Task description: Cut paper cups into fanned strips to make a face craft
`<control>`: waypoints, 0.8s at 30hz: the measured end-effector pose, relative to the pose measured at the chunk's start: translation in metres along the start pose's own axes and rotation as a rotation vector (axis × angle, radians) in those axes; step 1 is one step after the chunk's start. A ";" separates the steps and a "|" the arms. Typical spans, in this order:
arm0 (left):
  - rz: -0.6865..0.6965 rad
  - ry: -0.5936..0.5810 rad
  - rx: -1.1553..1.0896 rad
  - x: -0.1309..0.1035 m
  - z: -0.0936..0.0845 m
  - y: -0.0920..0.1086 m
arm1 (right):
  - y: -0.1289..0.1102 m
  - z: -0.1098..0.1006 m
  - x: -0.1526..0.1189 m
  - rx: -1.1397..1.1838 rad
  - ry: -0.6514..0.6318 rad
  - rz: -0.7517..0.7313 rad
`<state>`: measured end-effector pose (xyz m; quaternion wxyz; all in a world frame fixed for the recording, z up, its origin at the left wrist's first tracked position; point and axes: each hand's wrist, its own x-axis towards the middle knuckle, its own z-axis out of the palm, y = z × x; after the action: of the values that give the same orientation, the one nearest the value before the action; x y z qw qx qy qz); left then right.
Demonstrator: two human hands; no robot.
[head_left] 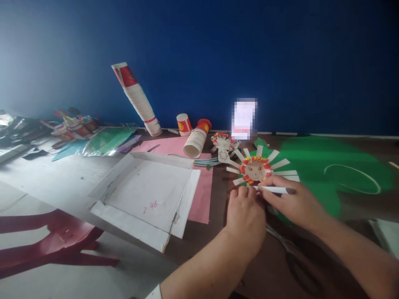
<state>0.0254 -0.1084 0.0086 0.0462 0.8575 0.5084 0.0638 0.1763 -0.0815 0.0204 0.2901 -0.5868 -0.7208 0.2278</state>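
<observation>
One bare right hand (285,201) grips a slim white marker with a dark end (274,189) between thumb and fingers, nearly level, its other end pointing toward the bare left hand (246,216). That hand lies knuckles up with bent fingers, perhaps steadying something beneath; its fingertips are hidden, so whether it grips anything cannot be told. Just beyond both hands, above the dark brown tabletop (220,207), is a sun-shaped red, yellow and white paper cutout with a drawn face (257,170), its flat strips splayed like rays; it probably sits this near for easy reach. Blurred dark-handled scissors (288,246) lie between the forearms. To the right spreads a smooth, bright green sheet (311,153). A tall column of nested white and red paper cups (140,104) leans against the matte dark blue wall (187,54), likely so that it does not topple. A shorter, ridged cup stack (193,144) lies tilted, mouth forward, near an upturned red-and-white cup (183,124). To the left, a shallow white cardboard tray with uneven folded sides (129,226) partly overlaps a flat pink paper sheet (204,199).
</observation>
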 end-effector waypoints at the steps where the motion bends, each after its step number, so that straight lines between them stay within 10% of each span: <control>1: -0.008 -0.008 0.000 0.000 -0.002 0.000 | -0.001 0.000 0.001 0.010 0.001 0.002; 24: -0.039 -0.077 0.005 -0.004 -0.014 -0.004 | -0.011 -0.003 0.003 0.011 0.007 -0.024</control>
<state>0.0182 -0.1097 0.0216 0.0647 0.8495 0.5229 0.0285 0.1703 -0.0812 0.0305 0.2988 -0.5771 -0.7256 0.2262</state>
